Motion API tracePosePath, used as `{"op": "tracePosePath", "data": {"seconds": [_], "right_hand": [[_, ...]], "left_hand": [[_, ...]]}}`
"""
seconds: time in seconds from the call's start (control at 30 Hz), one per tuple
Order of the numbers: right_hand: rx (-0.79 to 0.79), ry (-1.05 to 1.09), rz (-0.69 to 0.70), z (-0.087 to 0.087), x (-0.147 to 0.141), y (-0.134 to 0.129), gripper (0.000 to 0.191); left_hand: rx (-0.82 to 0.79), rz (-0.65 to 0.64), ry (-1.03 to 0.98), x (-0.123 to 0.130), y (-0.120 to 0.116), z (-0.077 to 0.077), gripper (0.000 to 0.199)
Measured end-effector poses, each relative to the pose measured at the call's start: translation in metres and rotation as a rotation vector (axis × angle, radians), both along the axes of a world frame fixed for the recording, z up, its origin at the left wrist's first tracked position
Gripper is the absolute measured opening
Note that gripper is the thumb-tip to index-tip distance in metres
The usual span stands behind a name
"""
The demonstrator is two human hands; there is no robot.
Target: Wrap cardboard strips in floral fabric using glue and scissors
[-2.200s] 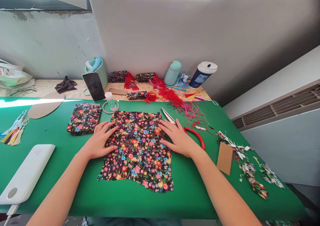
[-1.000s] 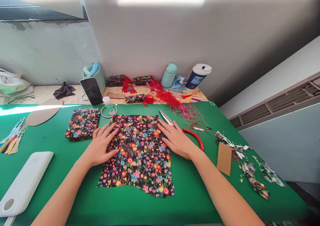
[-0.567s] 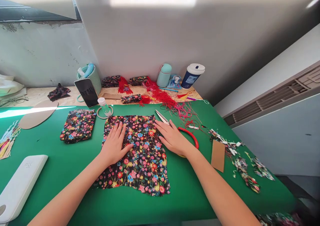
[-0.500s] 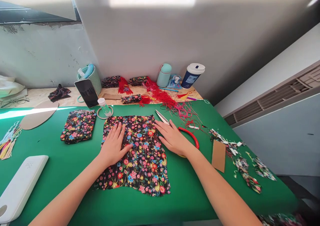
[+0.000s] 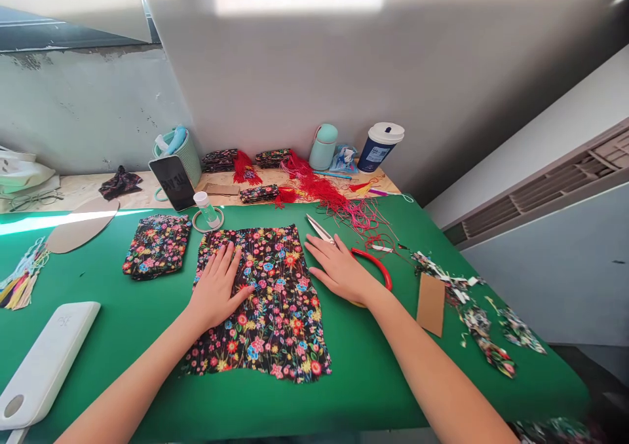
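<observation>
A black floral cloth lies spread on the green mat, its lower edge uneven. My left hand rests flat on the cloth's left part, fingers apart. Just beyond the cloth's right edge, my right hand is spread with its fingertips near that edge, over the red-handled scissors. The scissors' blades point away and their grips are partly covered by the hand. Left of the cloth sits a folded stack of the same floral fabric.
A phone leans on a mint basket. Behind are red tassels, a mint bottle and a lidded cup. A white power bank lies left; cardboard and fabric scraps lie right.
The cloth has shifted slightly left together with my left hand. A strip of green mat now shows between the cloth's right edge and my right hand, which has hardly moved.
</observation>
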State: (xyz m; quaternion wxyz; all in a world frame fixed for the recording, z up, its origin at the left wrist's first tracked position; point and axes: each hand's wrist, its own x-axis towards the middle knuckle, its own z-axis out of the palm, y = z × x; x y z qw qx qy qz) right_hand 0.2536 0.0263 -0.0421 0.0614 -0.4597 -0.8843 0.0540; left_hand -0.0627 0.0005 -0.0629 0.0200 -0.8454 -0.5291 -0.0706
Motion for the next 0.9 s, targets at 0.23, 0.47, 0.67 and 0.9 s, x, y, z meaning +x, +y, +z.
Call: {"op": "tracePosePath", "data": {"seconds": [0.23,0.47,0.67,0.9], "right_hand": [[0.015,-0.011,0.002,0.0,0.0,-0.001,0.053],[0.024,-0.016,0.013,0.001,-0.001,-0.003,0.057],[0.009,-0.031,-0.002,0.003,-0.002,-0.003,0.062],[0.012,-0.003,0.002,0.003,-0.002,-0.003,0.062]], "left_hand": [[-0.032,0.005,-0.03,0.002,-0.001,0.004,0.079],[-0.035,0.02,-0.052,0.003,-0.001,0.005,0.08],[-0.068,0.07,-0.061,0.006,-0.001,0.009,0.079],[-0.183,-0.27,-0.092,0.023,0.022,0.034,0.092]]}}
